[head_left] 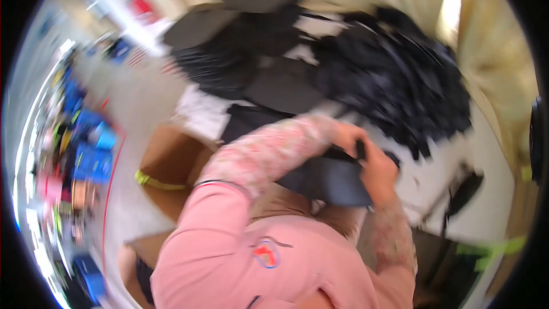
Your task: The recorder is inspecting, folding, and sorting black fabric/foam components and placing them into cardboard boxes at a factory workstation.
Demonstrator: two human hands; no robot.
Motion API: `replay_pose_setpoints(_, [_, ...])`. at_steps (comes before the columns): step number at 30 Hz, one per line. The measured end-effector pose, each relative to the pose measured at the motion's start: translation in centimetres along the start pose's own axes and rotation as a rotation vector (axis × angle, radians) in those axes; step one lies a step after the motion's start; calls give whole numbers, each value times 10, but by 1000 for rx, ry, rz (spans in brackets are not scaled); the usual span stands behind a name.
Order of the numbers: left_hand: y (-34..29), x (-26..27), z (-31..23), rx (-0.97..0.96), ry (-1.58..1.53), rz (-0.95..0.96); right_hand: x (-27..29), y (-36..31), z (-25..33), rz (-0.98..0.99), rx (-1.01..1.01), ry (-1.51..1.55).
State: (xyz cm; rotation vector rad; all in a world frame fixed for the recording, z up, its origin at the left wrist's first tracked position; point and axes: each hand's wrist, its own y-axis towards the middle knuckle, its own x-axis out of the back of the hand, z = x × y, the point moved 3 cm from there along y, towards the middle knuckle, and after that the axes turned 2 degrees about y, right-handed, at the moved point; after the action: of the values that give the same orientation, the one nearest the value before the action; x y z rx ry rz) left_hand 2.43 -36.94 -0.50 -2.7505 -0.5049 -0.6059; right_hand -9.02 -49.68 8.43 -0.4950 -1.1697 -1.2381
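Note:
My left hand [346, 137] and my right hand [378, 173] meet in front of me, just past my lap. Their fingers close on a short black strap [361, 149], which sticks up between them. Below the hands hangs a smooth dark grey panel [331, 182], its lower edge over my thighs. Whether the strap is joined to the panel is hidden by my fingers. Some blur softens the fingertips. Just beyond my left forearm, a black fabric piece [251, 121] lies on the white table [483, 154].
Stacked dark grey panels [214, 68] cover the table's far left. A big heap of black straps [394, 74] fills the far right. An open brown cardboard box [171, 160] stands left of me. Blue bins [91, 163] line the floor farther left. Curtains [497, 40] hang behind the table.

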Motion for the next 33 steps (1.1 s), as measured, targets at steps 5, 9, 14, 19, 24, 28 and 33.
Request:
replay_pose_setpoints(5, [51,-6,-5,-36,55,92,12,-21,-13,86,-161,0])
replay_pose_setpoints(9, [38,-3,5,48,-52,77,1,-14,-9,135,-158,-58])
replay_pose_setpoints(14, [36,-5,-7,-25,65,-8,0,-9,-20,150,-180,-81])
replay_pose_setpoints(19, [-8,-23,-67,-434,535,-575,-45,-20,-99,150,-143,-40])
replay_pose_setpoints(24, [-76,-84,-13,9,795,-356,-38,6,-74,-25,27,13])
replay_pose_setpoints(28, [-57,-100,-6,-17,811,-367,2,18,-113,-285,-116,57])
replay_pose_setpoints(33, [-44,-102,-9,-30,840,-339,41,58,-148,-720,-128,-30])
